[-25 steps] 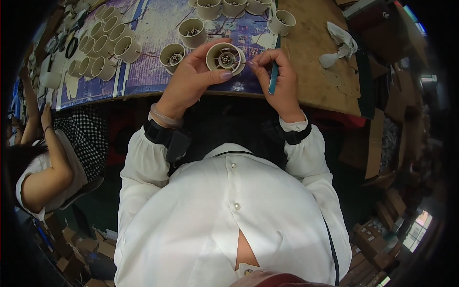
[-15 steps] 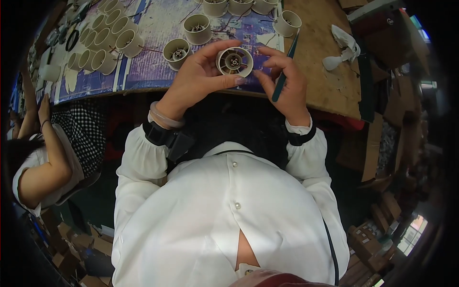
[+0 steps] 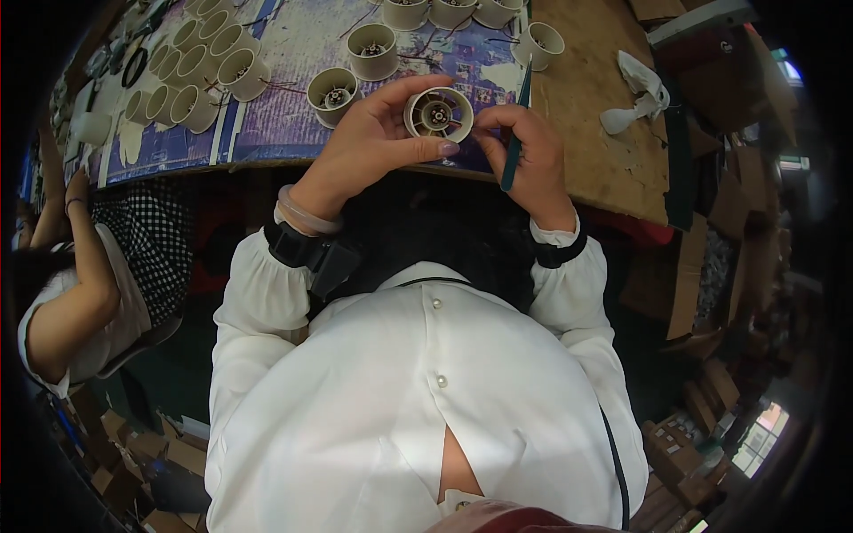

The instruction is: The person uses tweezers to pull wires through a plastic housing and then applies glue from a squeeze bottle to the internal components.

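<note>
My left hand point(image 3: 364, 147) is closed around a short white cylinder-shaped fan housing point(image 3: 439, 115), thumb on the near rim and fingers round the far side. Its mouth faces up, showing a round hub with spokes inside. Teal tweezers point(image 3: 513, 162) lie across my right hand point(image 3: 538, 162), held in its curled fingers with the tip pointing away. The thumb and forefinger of that hand are pinched together beside the housing's right rim. Whether they also grip a thin wire there is too small to tell.
Several similar white housings point(image 3: 371, 51) with dark parts and thin wires stand on the purple-covered table point(image 3: 275, 124). On the brown board point(image 3: 604, 169) at right lie a white bulb-shaped piece point(image 3: 616, 119) and crumpled white material point(image 3: 641, 75). A co-worker point(image 3: 75, 311) sits at left.
My right hand has moved slightly left, and its thumb and forefinger have closed to a pinch at the housing's rim. The tweezers have turned more upright. My left hand still holds the housing.
</note>
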`<action>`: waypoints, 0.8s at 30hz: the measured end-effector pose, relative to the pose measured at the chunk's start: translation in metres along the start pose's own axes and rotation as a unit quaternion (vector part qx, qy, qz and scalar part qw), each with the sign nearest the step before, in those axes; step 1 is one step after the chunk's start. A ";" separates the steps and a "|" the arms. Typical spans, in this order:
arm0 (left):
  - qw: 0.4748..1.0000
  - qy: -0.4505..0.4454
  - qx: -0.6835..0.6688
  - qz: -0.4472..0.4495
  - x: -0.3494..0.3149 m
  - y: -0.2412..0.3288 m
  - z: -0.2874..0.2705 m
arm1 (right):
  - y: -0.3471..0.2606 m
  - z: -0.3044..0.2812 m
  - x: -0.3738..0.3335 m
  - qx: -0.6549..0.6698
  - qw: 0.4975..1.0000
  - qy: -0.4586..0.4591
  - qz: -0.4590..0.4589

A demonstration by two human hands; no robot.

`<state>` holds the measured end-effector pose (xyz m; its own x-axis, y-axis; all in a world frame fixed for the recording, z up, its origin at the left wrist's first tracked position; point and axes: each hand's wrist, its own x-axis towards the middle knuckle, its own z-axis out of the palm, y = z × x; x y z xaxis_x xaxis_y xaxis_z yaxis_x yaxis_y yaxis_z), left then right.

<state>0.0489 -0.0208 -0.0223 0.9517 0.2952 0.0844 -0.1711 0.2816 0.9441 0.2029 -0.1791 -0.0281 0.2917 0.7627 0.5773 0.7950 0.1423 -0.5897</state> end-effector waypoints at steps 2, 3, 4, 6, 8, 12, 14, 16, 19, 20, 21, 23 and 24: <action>1.000 -0.001 -0.001 0.002 0.000 0.000 -0.001 | 0.002 0.001 0.000 -0.006 1.000 0.002 -0.009; 1.000 -0.002 0.003 0.007 0.000 0.000 -0.001 | 0.003 0.001 0.000 -0.012 1.000 0.005 -0.018; 1.000 -0.003 0.006 0.012 0.000 0.000 -0.001 | 0.004 0.001 0.000 -0.019 0.999 0.007 -0.027; 1.000 -0.004 0.009 0.016 0.000 0.001 -0.001 | 0.002 -0.001 0.000 -0.002 1.000 0.012 -0.016; 0.999 -0.003 0.015 0.028 -0.001 0.004 0.000 | 0.000 -0.002 0.000 0.031 0.999 0.021 0.006; 0.998 -0.001 0.042 0.037 0.000 0.002 -0.001 | -0.013 -0.008 0.005 0.226 0.959 0.161 0.064; 0.998 -0.001 0.054 0.039 0.001 0.001 -0.001 | -0.011 -0.023 0.002 0.290 0.948 0.115 0.068; 0.997 0.009 0.069 0.034 0.001 -0.001 -0.002 | -0.009 -0.039 -0.002 0.412 0.908 0.021 0.074; 0.996 0.014 0.080 0.031 0.002 -0.008 -0.003 | -0.021 -0.040 0.000 0.316 0.945 0.014 0.086; 0.996 0.016 0.084 0.030 0.002 -0.010 -0.003 | -0.023 -0.039 0.001 0.267 0.959 0.010 0.091; 0.996 0.017 0.087 0.030 0.003 -0.011 -0.003 | -0.022 -0.037 0.001 0.267 0.959 0.010 0.091; 0.996 0.017 0.081 0.021 0.003 -0.012 -0.004 | -0.021 -0.033 -0.002 0.195 0.974 -0.023 0.116; 0.997 0.016 0.076 0.014 0.002 -0.012 -0.004 | -0.021 -0.031 -0.002 0.158 0.978 -0.040 0.128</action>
<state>0.0522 -0.0199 -0.0342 0.9379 0.3313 0.1028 -0.1541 0.1324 0.9791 0.2026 -0.2035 0.0006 0.4074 0.8441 0.3485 0.4929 0.1180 -0.8620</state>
